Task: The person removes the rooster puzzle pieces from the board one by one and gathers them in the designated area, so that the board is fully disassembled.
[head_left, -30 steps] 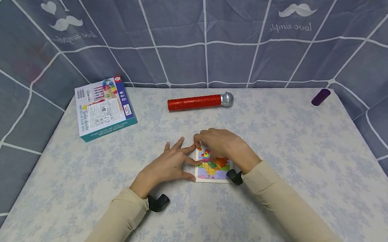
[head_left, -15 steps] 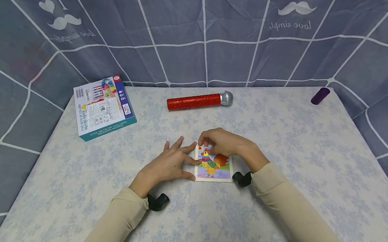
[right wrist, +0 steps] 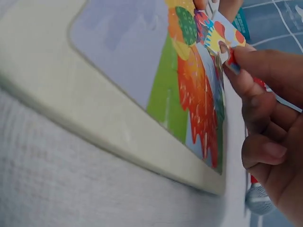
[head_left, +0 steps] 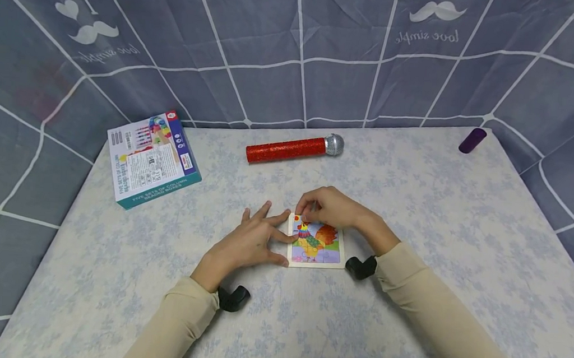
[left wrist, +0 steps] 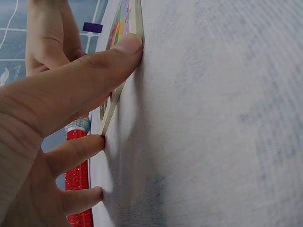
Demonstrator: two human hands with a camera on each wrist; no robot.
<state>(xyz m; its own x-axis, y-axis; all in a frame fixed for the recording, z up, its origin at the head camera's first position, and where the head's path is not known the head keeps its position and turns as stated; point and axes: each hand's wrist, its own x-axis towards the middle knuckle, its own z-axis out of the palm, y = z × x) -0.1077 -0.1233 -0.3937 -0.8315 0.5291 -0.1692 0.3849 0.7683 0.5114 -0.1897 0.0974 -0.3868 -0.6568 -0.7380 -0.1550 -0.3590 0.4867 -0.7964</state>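
Observation:
A small jigsaw puzzle of a colourful rooster in a pale wooden frame [head_left: 317,265] lies flat on the table. My left hand [head_left: 248,244] has its fingers spread at the frame's left side; its thumb [left wrist: 128,45] touches the lower left corner, and one finger reaches over the picture. Above the puzzle's top edge, my right hand [head_left: 332,207] pinches a small puzzle piece [right wrist: 231,61] between thumb and finger, at the rooster's head. Part of the top row is hidden behind that hand. The orange tail [right wrist: 196,99] shows fully in the right wrist view.
Behind the puzzle lies a red glitter microphone [head_left: 289,150] with a silver head. A boxed bead set [head_left: 154,160] sits at the back left. A dark purple cylinder [head_left: 473,141] lies at the back right corner. Grey checked curtain [head_left: 277,43] borders the table [head_left: 418,189].
My right hand has drawn back slightly up and to the right, uncovering more of the rooster picture, and now pinches a piece near the top edge. My left hand stays in place.

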